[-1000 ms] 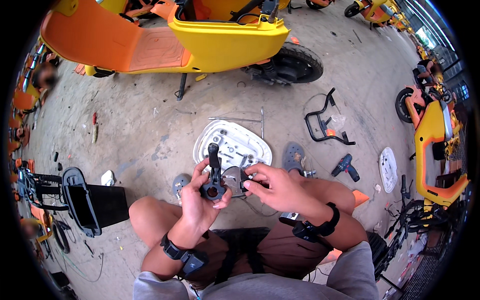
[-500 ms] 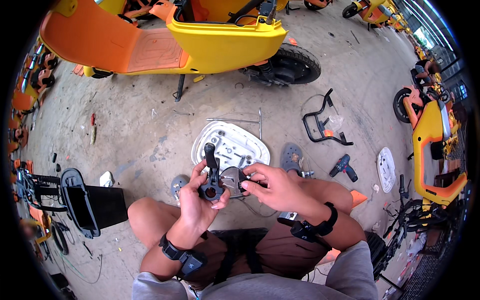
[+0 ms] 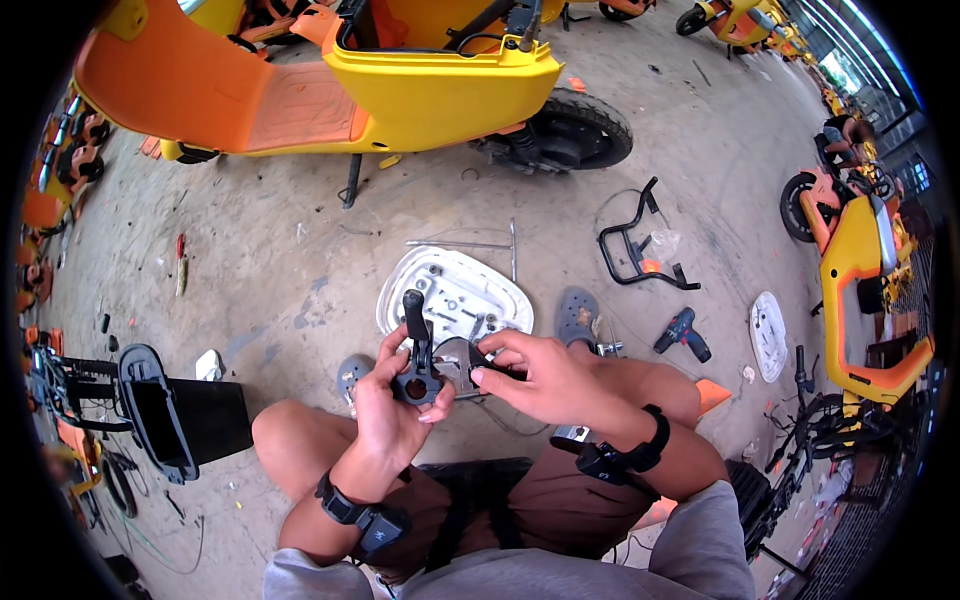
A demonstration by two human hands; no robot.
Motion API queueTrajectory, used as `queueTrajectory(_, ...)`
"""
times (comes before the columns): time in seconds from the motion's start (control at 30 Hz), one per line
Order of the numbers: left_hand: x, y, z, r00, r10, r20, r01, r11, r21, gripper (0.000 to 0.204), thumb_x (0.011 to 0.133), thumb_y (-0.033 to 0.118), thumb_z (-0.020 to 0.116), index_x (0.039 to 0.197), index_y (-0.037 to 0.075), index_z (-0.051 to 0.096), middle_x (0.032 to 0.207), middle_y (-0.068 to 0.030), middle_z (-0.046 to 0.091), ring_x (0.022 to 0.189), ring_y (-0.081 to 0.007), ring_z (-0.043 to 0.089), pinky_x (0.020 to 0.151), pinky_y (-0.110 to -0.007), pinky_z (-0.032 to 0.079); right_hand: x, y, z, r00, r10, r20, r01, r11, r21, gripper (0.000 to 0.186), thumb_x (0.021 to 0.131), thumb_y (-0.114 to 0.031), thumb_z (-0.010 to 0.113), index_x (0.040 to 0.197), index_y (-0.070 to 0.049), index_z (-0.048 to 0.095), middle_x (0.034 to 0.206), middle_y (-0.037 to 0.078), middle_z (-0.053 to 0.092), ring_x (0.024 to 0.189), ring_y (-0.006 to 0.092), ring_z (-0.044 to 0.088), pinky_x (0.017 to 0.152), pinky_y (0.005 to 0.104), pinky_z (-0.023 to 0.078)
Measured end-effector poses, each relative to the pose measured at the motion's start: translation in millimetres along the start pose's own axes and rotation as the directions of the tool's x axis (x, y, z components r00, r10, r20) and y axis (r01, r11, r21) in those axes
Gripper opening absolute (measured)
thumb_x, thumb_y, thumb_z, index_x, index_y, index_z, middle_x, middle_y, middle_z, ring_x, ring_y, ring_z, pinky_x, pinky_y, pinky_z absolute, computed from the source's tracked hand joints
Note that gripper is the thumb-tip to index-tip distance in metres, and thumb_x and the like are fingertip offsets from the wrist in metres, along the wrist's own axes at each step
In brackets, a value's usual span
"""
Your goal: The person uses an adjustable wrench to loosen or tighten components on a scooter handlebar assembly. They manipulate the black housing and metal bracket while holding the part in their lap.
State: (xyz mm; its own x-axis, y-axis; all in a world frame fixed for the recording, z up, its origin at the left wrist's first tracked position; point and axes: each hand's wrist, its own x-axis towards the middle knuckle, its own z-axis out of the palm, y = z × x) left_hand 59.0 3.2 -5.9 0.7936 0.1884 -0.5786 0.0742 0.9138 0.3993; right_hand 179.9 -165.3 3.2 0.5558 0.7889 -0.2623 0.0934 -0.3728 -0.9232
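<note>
My left hand is closed round a black lever-like part with an upright arm and a round ring at its lower end. To its right, my right hand pinches a small dark piece, mostly hidden by the fingers. A clear, shiny piece spans the gap between the two hands; whether it is joined to the black part, I cannot tell. Below the hands lies a white tray-like cover on the floor, with screws and small metal parts in it.
A yellow and orange scooter stands ahead. On the floor to the right are a black tube frame, a cordless drill and another white cover. A black bin-like box lies left; a red-handled screwdriver lies farther off.
The whole view has shifted slightly, with floor things a little farther left. Both hands keep their grips, and the parts in them look nearly unchanged.
</note>
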Motion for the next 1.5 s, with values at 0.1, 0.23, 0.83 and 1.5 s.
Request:
queueTrajectory(0.1, -1, -1, -2, 1.000, 0.003, 0.000, -0.003, 1.000, -0.009, 0.039, 0.099, 0.016, 0.029, 0.137, 0.014, 0.030, 0.086, -0.0170, 0.054, 0.060, -0.0266, 0.053, 0.045, -0.029, 0.030, 1, 3, 1, 1.000, 0.011, 0.005, -0.011, 0.999, 0.043, 0.033, 0.092, -0.024, 0.068, 0.115, -0.001, 0.061, 0.085, 0.014, 0.074, 0.073, 0.0212, 0.070, 0.067, 0.0319, 0.051)
queueTrajectory(0.23, 0, 0, 0, 1.000, 0.000, -0.031, -0.001, 1.000, -0.029, 0.037, 0.099, 0.017, 0.030, 0.135, 0.015, 0.031, 0.086, -0.0168, 0.054, 0.060, -0.0271, 0.053, 0.045, -0.029, 0.030, 2, 2, 3, 0.999, 0.030, 0.015, -0.030, 0.998, 0.047, 0.033, 0.092, -0.025, 0.067, 0.115, -0.001, 0.061, 0.085, 0.014, 0.073, 0.073, 0.0228, 0.070, 0.066, 0.0326, 0.050)
queueTrajectory(0.83, -1, -3, 5, 0.997, 0.028, -0.066, -0.029, 0.999, -0.015, 0.022, 0.098, 0.019, 0.039, 0.119, 0.016, 0.045, 0.086, -0.0095, 0.061, 0.054, -0.0236, 0.053, 0.043, -0.027, 0.031, 1, -1, -5, 0.997, -0.026, 0.066, 0.029, 0.998, -0.052, 0.032, 0.094, -0.022, 0.065, 0.116, 0.000, 0.058, 0.082, 0.014, 0.074, 0.071, 0.0188, 0.070, 0.064, 0.0315, 0.050)
queueTrajectory(1.5, -2, -5, 6, 0.996, 0.044, -0.076, -0.044, 0.999, -0.001, 0.025, 0.100, 0.022, 0.035, 0.123, 0.019, 0.042, 0.088, -0.0094, 0.060, 0.051, -0.0221, 0.054, 0.039, -0.026, 0.034, 2, -4, -2, 0.998, 0.030, 0.063, -0.029, 0.999, -0.018, 0.036, 0.094, -0.029, 0.067, 0.113, 0.000, 0.058, 0.077, 0.011, 0.073, 0.064, 0.0169, 0.065, 0.061, 0.0315, 0.048)
